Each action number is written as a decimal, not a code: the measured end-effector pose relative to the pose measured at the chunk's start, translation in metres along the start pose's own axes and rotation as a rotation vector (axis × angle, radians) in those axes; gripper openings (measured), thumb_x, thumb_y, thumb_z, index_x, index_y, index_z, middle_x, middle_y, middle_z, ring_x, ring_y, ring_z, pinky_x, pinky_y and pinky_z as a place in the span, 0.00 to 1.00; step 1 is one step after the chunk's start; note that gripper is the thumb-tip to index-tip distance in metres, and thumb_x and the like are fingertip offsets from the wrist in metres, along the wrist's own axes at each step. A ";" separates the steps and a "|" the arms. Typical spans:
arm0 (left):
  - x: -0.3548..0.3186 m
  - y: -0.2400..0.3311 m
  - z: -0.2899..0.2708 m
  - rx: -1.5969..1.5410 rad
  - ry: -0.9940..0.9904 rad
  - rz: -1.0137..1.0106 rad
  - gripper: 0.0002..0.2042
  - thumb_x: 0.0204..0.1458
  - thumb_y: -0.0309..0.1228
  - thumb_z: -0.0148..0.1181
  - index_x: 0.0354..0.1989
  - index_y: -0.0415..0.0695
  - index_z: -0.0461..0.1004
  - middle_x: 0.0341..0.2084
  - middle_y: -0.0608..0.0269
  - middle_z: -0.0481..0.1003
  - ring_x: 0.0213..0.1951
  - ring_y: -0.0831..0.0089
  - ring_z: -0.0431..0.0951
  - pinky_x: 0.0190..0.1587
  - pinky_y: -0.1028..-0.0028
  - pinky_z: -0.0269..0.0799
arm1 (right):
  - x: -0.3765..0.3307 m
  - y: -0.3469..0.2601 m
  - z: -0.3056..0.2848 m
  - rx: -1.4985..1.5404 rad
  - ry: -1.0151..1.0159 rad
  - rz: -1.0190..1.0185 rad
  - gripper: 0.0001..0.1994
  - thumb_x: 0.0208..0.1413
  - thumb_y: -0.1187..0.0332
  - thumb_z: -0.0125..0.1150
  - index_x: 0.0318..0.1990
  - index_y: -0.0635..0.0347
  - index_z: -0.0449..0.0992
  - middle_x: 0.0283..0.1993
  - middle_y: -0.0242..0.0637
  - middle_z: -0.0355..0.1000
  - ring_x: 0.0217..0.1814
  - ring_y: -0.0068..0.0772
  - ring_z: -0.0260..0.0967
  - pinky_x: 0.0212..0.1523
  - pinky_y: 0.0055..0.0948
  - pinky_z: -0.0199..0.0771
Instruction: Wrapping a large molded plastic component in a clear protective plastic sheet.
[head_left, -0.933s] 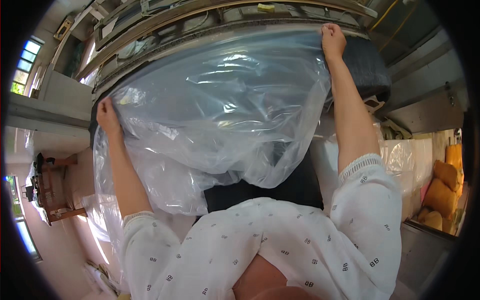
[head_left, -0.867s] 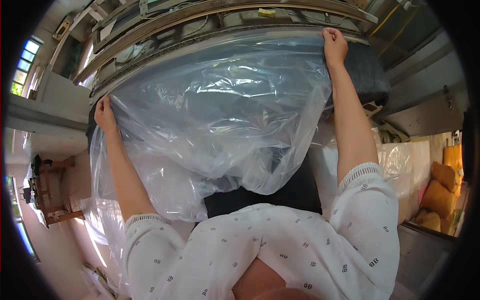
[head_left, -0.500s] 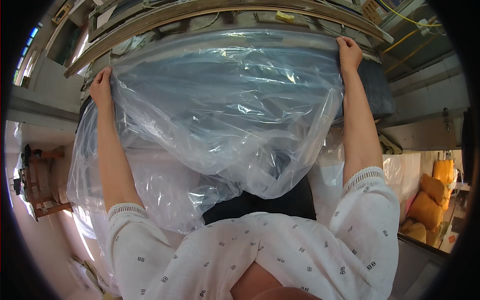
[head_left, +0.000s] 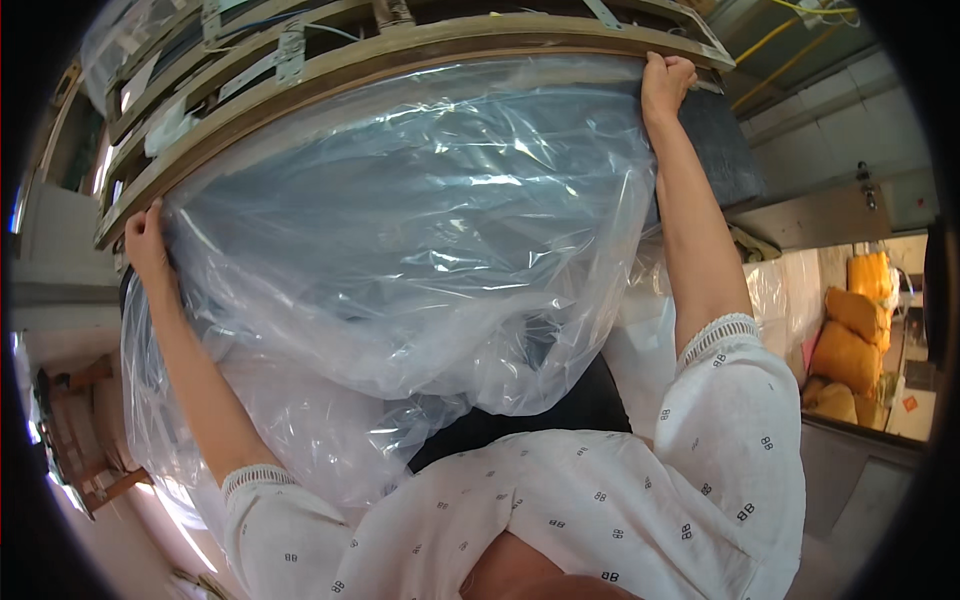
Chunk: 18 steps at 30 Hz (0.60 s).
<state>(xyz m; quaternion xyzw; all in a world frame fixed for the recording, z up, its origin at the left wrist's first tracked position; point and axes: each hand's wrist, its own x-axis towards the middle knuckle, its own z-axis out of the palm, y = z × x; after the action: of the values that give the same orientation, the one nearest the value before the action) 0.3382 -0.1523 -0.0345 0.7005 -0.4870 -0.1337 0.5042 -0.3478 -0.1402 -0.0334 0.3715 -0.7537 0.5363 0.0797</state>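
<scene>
A wide sheet of clear plastic film (head_left: 400,220) stretches between my hands, its far edge lying along a long wooden bar. My left hand (head_left: 147,243) pinches the film's far left corner, close under the bar. At the far right corner, my right hand (head_left: 664,88) grips the film with closed fingers, touching or almost touching the bar. The wooden bar (head_left: 420,42) crosses the top of the view as the front of a slatted frame. Loose folds of film hang toward my lap, over a dark surface that shows through.
Behind the bar, metal plates (head_left: 290,52) are fixed to the wooden slats. A dark block-like surface (head_left: 715,150) lies beyond my right wrist. Orange sacks (head_left: 850,330) are piled at the far right. A wooden stand (head_left: 90,430) is at the left, and yellow cables (head_left: 785,62) run at upper right.
The wooden bar has come lower and nearer, covering the strip behind the film's far edge. My left hand has moved left and lower in view; my right has shifted slightly left and up.
</scene>
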 end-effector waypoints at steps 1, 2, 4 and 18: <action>-0.001 0.002 -0.004 0.016 -0.007 0.024 0.14 0.44 0.41 0.64 0.26 0.43 0.71 0.21 0.74 0.64 0.24 0.84 0.58 0.26 0.83 0.53 | -0.001 -0.002 0.001 0.008 0.030 0.003 0.18 0.45 0.59 0.55 0.36 0.64 0.62 0.46 0.52 0.57 0.51 0.53 0.55 0.52 0.43 0.56; -0.001 -0.001 -0.003 0.026 -0.014 0.049 0.14 0.44 0.40 0.63 0.27 0.43 0.71 0.21 0.75 0.64 0.23 0.85 0.58 0.25 0.84 0.52 | 0.000 -0.002 0.000 -0.001 0.044 0.001 0.18 0.45 0.59 0.55 0.36 0.64 0.62 0.46 0.52 0.57 0.51 0.53 0.55 0.52 0.43 0.56; 0.001 -0.004 -0.022 -0.003 0.000 0.045 0.13 0.45 0.40 0.62 0.28 0.43 0.71 0.20 0.75 0.64 0.23 0.85 0.58 0.25 0.84 0.52 | -0.003 -0.008 0.005 0.043 0.018 0.059 0.18 0.46 0.57 0.54 0.36 0.64 0.62 0.45 0.52 0.57 0.51 0.53 0.56 0.52 0.43 0.56; -0.058 0.003 -0.089 0.104 0.060 0.210 0.14 0.54 0.37 0.54 0.38 0.38 0.74 0.31 0.63 0.74 0.35 0.76 0.70 0.41 0.80 0.64 | -0.097 -0.054 -0.097 -0.057 -0.670 -0.715 0.19 0.53 0.57 0.51 0.48 0.58 0.66 0.56 0.41 0.59 0.59 0.42 0.55 0.56 0.39 0.54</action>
<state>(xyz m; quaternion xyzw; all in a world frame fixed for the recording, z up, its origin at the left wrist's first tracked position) 0.3687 -0.0536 -0.0089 0.6746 -0.5487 -0.0334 0.4927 -0.2708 -0.0177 -0.0033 0.7568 -0.5774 0.3055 0.0223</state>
